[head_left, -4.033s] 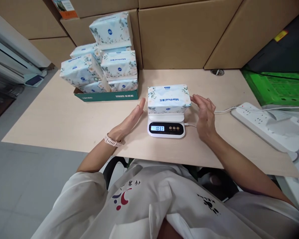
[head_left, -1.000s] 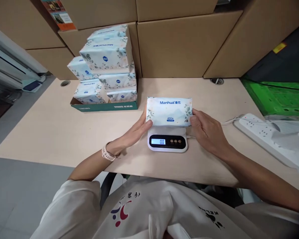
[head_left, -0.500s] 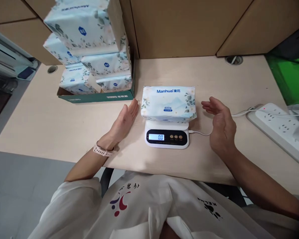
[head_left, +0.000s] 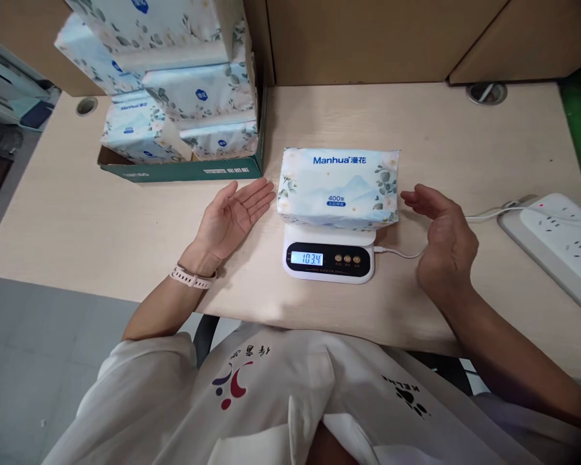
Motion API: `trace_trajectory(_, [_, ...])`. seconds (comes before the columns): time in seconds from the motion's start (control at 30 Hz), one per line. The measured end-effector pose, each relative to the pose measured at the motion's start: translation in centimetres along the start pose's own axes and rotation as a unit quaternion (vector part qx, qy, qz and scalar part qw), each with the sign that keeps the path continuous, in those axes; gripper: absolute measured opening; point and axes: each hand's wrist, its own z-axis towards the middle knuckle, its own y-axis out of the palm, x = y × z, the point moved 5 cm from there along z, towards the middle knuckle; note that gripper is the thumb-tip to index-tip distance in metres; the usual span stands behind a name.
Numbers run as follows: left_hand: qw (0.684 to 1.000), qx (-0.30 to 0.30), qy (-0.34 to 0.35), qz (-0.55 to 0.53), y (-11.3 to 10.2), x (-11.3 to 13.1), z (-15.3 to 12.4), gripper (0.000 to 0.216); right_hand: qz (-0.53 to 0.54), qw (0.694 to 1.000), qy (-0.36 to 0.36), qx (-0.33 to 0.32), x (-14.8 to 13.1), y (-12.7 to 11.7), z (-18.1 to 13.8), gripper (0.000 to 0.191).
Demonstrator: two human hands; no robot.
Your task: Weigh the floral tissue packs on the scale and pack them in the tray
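A pale blue Manhua tissue pack [head_left: 337, 187] lies flat on a small white digital scale [head_left: 328, 256], whose lit display reads 103.4. My left hand [head_left: 230, 217] rests palm up on the table just left of the pack, fingers spread, holding nothing. My right hand [head_left: 440, 227] hovers on its edge just right of the pack, fingers loosely curved and apart, not touching it. A pale wristband sits on my left wrist.
A green-edged cardboard tray [head_left: 184, 169] stacked with several more tissue packs stands at the back left. A white power strip [head_left: 556, 242] lies at the right, and the scale's cable runs toward it. Brown cartons [head_left: 358, 39] line the table's back edge.
Both hands set the pack on the scale and let go. The left hand has turned palm up on the table. The display went from 0.0 to 103.4.
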Motion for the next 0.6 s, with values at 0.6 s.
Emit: trace_trajectory(0.6, [1.000, 0.006, 0.005, 0.006, 0.01, -0.09, 0.05, 0.051, 0.011, 1.000, 0.002, 0.002, -0.37, -0.08, 0.22, 0.048])
